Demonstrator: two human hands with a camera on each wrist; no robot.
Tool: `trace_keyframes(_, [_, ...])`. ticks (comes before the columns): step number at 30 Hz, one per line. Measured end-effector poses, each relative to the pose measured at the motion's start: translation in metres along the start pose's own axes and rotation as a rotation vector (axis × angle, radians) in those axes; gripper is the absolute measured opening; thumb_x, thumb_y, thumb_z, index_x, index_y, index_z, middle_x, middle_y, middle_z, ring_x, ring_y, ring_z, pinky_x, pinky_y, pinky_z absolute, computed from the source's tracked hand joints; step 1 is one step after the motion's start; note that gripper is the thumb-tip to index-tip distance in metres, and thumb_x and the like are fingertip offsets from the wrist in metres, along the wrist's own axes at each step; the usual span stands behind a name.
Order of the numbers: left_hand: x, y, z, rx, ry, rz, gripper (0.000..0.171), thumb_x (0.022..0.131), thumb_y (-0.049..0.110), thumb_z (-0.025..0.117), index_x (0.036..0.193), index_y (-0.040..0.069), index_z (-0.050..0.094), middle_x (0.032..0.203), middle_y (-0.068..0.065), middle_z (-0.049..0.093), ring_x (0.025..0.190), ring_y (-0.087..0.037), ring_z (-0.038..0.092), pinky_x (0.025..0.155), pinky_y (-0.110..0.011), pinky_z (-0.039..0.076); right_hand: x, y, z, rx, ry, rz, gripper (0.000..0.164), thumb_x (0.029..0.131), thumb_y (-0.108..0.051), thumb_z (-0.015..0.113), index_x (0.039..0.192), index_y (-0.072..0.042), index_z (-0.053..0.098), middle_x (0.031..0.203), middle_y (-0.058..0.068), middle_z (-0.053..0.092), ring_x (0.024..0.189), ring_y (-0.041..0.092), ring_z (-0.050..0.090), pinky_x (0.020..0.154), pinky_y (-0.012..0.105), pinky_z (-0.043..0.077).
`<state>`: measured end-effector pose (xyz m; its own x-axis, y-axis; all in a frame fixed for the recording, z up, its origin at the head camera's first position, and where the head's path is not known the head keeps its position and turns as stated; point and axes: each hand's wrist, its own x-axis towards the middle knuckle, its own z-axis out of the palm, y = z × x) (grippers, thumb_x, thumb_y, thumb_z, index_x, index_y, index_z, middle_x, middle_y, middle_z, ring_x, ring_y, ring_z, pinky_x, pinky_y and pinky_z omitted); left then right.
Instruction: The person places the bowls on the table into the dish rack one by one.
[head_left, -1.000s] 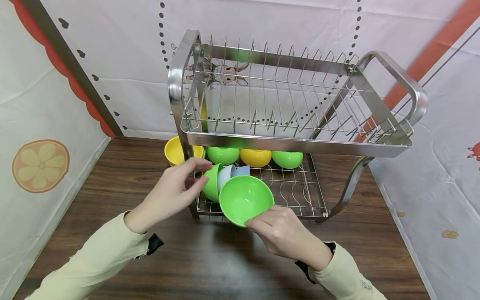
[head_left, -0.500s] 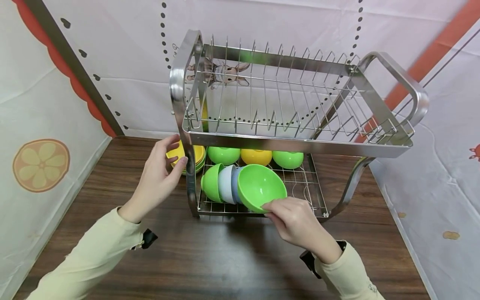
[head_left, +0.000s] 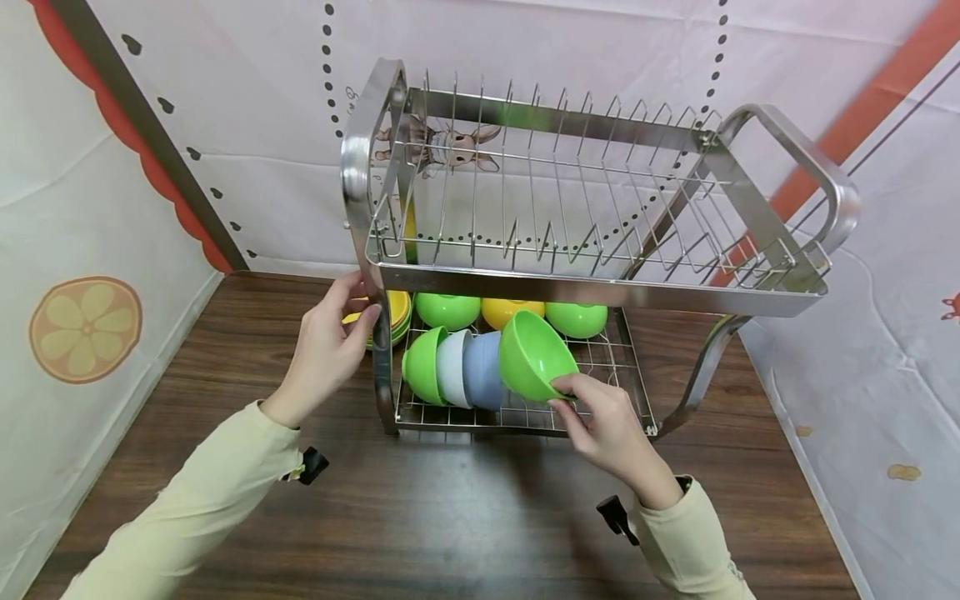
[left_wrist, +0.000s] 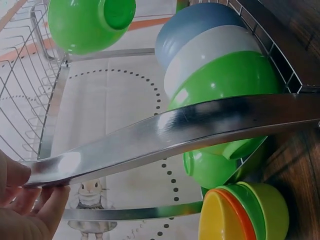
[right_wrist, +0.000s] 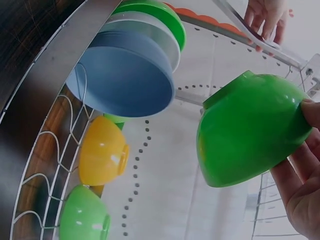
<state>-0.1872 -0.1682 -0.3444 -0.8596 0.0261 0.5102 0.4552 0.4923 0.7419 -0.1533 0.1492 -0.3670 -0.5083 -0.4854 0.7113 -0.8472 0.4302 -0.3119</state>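
Your right hand (head_left: 611,425) pinches the green bowl (head_left: 538,360) at its near right rim, with the thumb on one face and fingers on the other, and your left hand (head_left: 322,346) is curled round the left post (head_left: 382,358) of the rack, probably to steady the frame against a knock. The green bowl is up off the lower shelf (head_left: 480,429), just right of the blue bowl (head_left: 483,371) and apart from it, as the right wrist view shows. You have it tipped so that its foot points left and its mouth right, which seems meant to match the nested row beside it; gripping only the rim leaves its foot and most of its wall free of your fingers. In that row the blue bowl, the white bowl (head_left: 453,371) and the end bowl (head_left: 422,367), also green, lie on their sides along the near part of the shelf, each fitted into the next, likely to save room and let water run out. Behind them, on the far side, three more bowls sit foot up, the yellow bowl (head_left: 512,312) between two green ones, a pose that should drain well. Left of the rack, on the counter (head_left: 450,533), a mixed stack (left_wrist: 245,212) of bowls stands nested, and the upper tier (head_left: 600,292) above your right hand limits how high you can lift there
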Motion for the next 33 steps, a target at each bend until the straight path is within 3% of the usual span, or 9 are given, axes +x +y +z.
trace_keyframes(2, [0.001,-0.001,0.0,0.001,0.012,-0.003,0.031,0.087,-0.005,0.052,0.118,-0.001,0.05,0.102,-0.016,0.06,0.086,-0.024,0.061,0.07,-0.009,0.047,0.0,0.002,0.002,0.025,0.027,0.011,0.007,0.08,-0.001,0.064,0.086,0.001,0.06,0.075,0.006,0.062,0.067,0.017,0.06,0.061,0.025,0.049])
trace_keyframes(6, [0.002,-0.003,0.001,0.012,0.024,0.004,0.027,0.086,-0.005,0.053,0.113,-0.003,0.052,0.096,-0.018,0.062,0.081,-0.026,0.062,0.067,-0.006,0.045,-0.002,0.006,0.005,0.092,0.069,0.103,0.029,0.062,0.018,0.068,0.085,0.004,0.059,0.073,0.01,0.062,0.065,0.015,0.059,0.06,0.02,0.049])
trace_keyframes(10, [0.002,-0.004,0.001,0.034,0.023,0.008,0.026,0.086,-0.005,0.055,0.111,-0.004,0.052,0.095,-0.018,0.062,0.081,-0.028,0.063,0.066,-0.012,0.049,-0.006,0.01,0.008,0.219,0.089,0.264,0.024,0.069,0.021,0.062,0.088,0.008,0.056,0.075,0.015,0.063,0.069,0.009,0.06,0.063,0.015,0.05])
trace_keyframes(16, [0.002,-0.003,0.002,0.059,0.029,0.012,0.027,0.084,-0.006,0.056,0.11,-0.004,0.051,0.094,-0.018,0.061,0.08,-0.026,0.062,0.066,-0.03,0.053,-0.013,0.015,0.015,0.395,0.142,0.496,0.018,0.077,0.02,0.055,0.092,0.013,0.049,0.078,0.024,0.062,0.073,0.0,0.058,0.054,0.014,0.045])
trace_keyframes(25, [0.002,-0.004,0.004,0.058,0.043,0.007,0.025,0.084,-0.008,0.056,0.108,-0.005,0.051,0.09,-0.018,0.061,0.078,-0.025,0.062,0.065,-0.004,0.044,-0.023,0.02,0.033,0.571,0.225,0.756,0.02,0.078,0.022,0.046,0.096,0.019,0.04,0.09,0.033,0.056,0.081,0.002,0.06,0.071,0.019,0.051])
trace_keyframes(33, [0.003,-0.005,0.005,0.069,0.036,0.014,0.024,0.084,-0.008,0.055,0.108,-0.005,0.05,0.09,-0.017,0.06,0.078,-0.024,0.061,0.063,-0.003,0.042,-0.032,0.025,0.049,0.63,0.281,0.871,0.02,0.081,0.019,0.046,0.098,0.018,0.036,0.093,0.025,0.057,0.083,0.002,0.06,0.073,0.017,0.05])
